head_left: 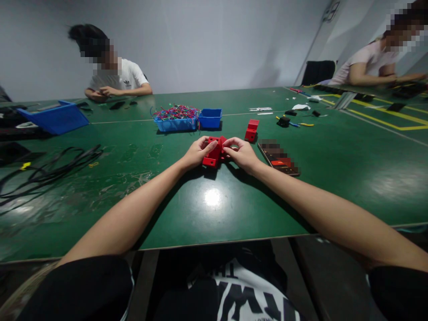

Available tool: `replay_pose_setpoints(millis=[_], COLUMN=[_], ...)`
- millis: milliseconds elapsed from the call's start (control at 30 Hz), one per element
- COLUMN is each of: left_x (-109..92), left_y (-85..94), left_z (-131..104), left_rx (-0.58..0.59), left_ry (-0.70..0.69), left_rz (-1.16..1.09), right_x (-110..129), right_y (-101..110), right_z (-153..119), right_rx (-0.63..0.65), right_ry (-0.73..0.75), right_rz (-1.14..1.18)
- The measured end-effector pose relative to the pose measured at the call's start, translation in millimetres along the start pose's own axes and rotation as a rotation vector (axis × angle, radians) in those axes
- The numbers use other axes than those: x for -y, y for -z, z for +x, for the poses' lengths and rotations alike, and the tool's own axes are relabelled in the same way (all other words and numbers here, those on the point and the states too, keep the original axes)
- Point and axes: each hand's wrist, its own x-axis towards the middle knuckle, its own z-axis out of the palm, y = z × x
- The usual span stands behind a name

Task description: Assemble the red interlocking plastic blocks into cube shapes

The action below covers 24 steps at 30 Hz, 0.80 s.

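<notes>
Just above the green table [187,209], my left hand [196,153] is closed around a red block-like part [212,157] with small holes in its face. My right hand [241,154] is at the part's right side, thumb and fingers pinched at a red piece there. Whether that piece is separate from the block, I cannot tell. A similar red part [252,130] stands on the table beyond my right hand. To the right of that hand lies a phone [279,160] with its screen lit.
A blue bin [177,125] full of thin coloured wires stands beside a smaller blue bin [210,119]. Black cables [50,171] and a tilted blue tray [63,119] are at left. Pliers [294,123] lie at right. One person [133,80] sits opposite, another [361,69] far right.
</notes>
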Motion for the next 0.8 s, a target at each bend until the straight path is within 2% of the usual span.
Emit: replay_pose_setpoints(millis=[200, 400, 567, 800], left_x=[-1.6, -4.4, -8.8, 0.8], left_y=[-1.2, -2.5, -6.7, -4.5], left_z=[-1.1, -2.3, -3.7, 0.2], left_rx=[-0.009, -0.024, -0.07, -0.104], left_ry=[0.021, 0.062, 0.068, 0.014], left_rz=[-0.007, -0.019, 0.015, 0.051], right_x=[-3.0, -10.4, -11.6, 0.2], right_y=[2.9, 5.9, 6.1, 1.2], right_z=[3.0, 7.1, 7.0, 7.0], right_rx=[-0.139, -0.19, -0.302, -0.396], right_ry=[0.031, 0.012, 0.031, -0.094], right_rz=[-0.079, -0.089, -0.116, 0.09])
